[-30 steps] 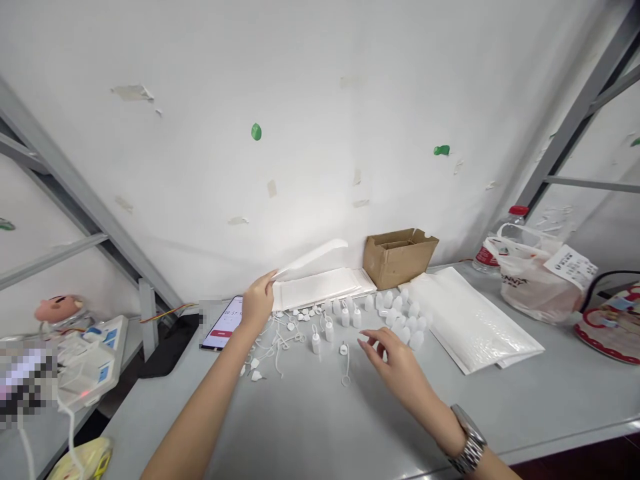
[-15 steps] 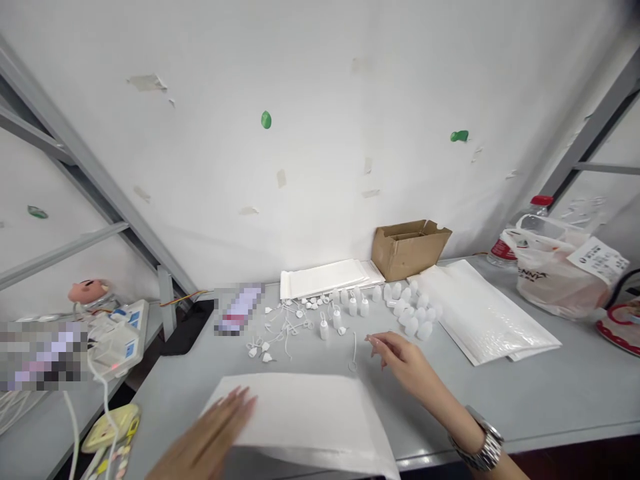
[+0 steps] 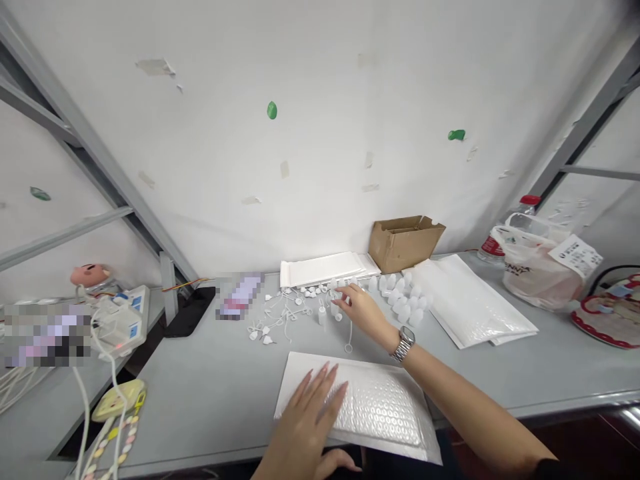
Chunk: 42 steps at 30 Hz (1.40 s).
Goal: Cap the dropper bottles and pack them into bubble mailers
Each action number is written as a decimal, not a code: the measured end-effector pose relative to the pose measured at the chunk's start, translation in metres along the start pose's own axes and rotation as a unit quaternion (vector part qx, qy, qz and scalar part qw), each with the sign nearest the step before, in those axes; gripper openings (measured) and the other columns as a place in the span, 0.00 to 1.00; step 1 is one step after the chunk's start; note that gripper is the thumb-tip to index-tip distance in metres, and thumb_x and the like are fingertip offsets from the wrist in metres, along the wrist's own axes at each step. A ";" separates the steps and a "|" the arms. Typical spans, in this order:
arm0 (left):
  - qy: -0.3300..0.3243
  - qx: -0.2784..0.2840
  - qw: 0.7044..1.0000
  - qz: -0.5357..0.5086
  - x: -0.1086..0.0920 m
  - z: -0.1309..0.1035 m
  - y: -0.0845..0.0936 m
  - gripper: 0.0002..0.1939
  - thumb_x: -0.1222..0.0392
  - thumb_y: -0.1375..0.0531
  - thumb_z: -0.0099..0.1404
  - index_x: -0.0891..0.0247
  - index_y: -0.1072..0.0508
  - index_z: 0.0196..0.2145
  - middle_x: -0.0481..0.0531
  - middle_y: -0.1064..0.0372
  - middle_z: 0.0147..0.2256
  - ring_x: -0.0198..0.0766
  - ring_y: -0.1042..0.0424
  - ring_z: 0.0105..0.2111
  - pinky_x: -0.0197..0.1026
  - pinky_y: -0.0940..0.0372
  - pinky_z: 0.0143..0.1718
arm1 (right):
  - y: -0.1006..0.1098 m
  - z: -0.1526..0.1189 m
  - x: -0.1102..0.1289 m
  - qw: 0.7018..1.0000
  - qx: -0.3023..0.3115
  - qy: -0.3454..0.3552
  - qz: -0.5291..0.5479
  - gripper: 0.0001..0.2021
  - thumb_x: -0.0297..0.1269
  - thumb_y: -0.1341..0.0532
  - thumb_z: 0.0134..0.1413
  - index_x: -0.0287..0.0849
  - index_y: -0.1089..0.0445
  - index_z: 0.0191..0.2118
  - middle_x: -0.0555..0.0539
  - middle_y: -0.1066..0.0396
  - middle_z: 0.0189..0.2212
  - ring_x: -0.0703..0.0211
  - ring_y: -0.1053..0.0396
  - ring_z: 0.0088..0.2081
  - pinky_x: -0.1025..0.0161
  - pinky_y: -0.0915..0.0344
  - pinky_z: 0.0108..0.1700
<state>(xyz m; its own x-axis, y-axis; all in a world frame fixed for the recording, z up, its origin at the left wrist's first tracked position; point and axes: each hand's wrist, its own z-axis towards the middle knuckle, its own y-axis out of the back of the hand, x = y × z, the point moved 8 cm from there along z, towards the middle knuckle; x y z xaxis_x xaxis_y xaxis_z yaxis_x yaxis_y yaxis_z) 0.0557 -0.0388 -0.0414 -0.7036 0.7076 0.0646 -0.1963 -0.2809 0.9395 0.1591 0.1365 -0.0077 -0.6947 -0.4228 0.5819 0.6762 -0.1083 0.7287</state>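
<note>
My left hand (image 3: 313,423) lies with fingers spread on a white bubble mailer (image 3: 380,400) at the table's front edge. Over the small white bottles, my right hand (image 3: 357,307) reaches with thumb and index finger curved toward each other; whether anything is between them is too small to tell. One capped bottle (image 3: 322,315) stands just left of that hand. White corded pieces (image 3: 287,313) lie further left, and a single looped cord (image 3: 349,347) rests below the right hand. Several translucent bottles (image 3: 407,303) are clustered to its right.
A cardboard box (image 3: 407,247) stands at the wall beside flat white packs (image 3: 323,270). More bubble mailers (image 3: 470,303) lie at right, near a plastic bag (image 3: 535,267) and bottle (image 3: 493,247). Left are a phone (image 3: 241,295) and a power strip (image 3: 130,323).
My right hand has moved left and away from me to the small bottles. The mailer under my left hand has shifted right and now lies flatter, bubbled surface showing. The view has shifted slightly.
</note>
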 end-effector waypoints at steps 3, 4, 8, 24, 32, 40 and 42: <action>0.000 0.062 0.998 -0.024 -0.012 0.015 -0.020 0.52 0.41 0.37 0.48 0.67 0.55 0.62 0.67 0.50 0.61 0.58 0.53 0.61 0.59 0.46 0.55 | -0.009 0.004 0.002 1.000 -0.007 0.015 0.003 0.06 0.30 0.42 0.55 0.42 0.28 0.36 0.45 0.30 0.33 0.55 0.31 0.32 0.61 0.36 0.34; 0.007 0.077 0.997 -0.031 -0.013 0.017 -0.026 0.53 0.42 0.37 0.48 0.68 0.57 0.62 0.68 0.50 0.61 0.58 0.53 0.61 0.60 0.47 0.55 | -0.011 0.004 0.002 1.000 -0.012 0.018 0.007 0.06 0.30 0.42 0.55 0.42 0.28 0.34 0.45 0.30 0.32 0.55 0.32 0.32 0.61 0.37 0.33; 0.005 0.078 0.996 -0.049 -0.014 0.012 -0.036 0.43 0.48 0.41 0.57 0.68 0.57 0.62 0.62 0.50 0.61 0.51 0.53 0.62 0.57 0.52 0.59 | -0.001 0.001 0.004 0.998 -0.042 0.029 0.031 0.08 0.29 0.44 0.56 0.42 0.30 0.28 0.46 0.32 0.29 0.56 0.33 0.30 0.60 0.37 0.33; 0.560 -0.051 0.621 -0.546 0.079 -0.032 0.020 0.20 0.49 0.39 0.54 0.66 0.25 0.39 0.57 0.22 0.35 0.51 0.25 0.40 0.47 0.31 0.40 | 0.150 -0.096 0.004 0.844 -0.282 -0.052 0.454 0.05 0.39 0.37 0.50 0.45 0.28 0.29 0.48 0.29 0.30 0.65 0.36 0.20 0.63 0.37 0.20; 0.487 0.060 0.552 -0.674 0.056 0.005 -0.031 0.14 0.59 0.33 0.46 0.69 0.25 0.30 0.54 0.23 0.28 0.46 0.26 0.31 0.42 0.34 0.33 | 0.105 -0.069 0.035 0.938 -0.235 0.002 0.254 0.03 0.33 0.42 0.56 0.44 0.30 0.33 0.50 0.31 0.25 0.60 0.33 0.29 0.61 0.35 0.34; 0.428 0.104 0.622 -0.647 0.053 0.005 -0.022 0.10 0.58 0.35 0.47 0.67 0.25 0.27 0.47 0.27 0.23 0.39 0.31 0.27 0.37 0.39 0.30 | 0.066 -0.057 0.031 0.979 0.011 -0.055 0.195 0.10 0.38 0.44 0.57 0.43 0.31 0.28 0.51 0.30 0.23 0.59 0.33 0.28 0.64 0.36 0.32; 0.410 0.100 0.630 -0.652 0.051 0.009 -0.019 0.16 0.50 0.38 0.53 0.67 0.25 0.32 0.48 0.27 0.26 0.41 0.30 0.30 0.37 0.38 0.32 | 0.050 -0.058 0.034 0.979 0.085 -0.062 0.173 0.12 0.38 0.45 0.58 0.43 0.31 0.26 0.51 0.30 0.23 0.59 0.33 0.28 0.63 0.36 0.32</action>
<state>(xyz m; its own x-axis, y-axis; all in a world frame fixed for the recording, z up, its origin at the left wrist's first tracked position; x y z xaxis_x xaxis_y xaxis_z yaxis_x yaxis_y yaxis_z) 0.0295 0.0081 -0.0534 -0.1643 -0.3430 -0.9249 -0.9403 0.3379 0.0418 0.1832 0.0647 0.0277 -0.4625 -0.2943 0.8364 0.8330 0.1789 0.5236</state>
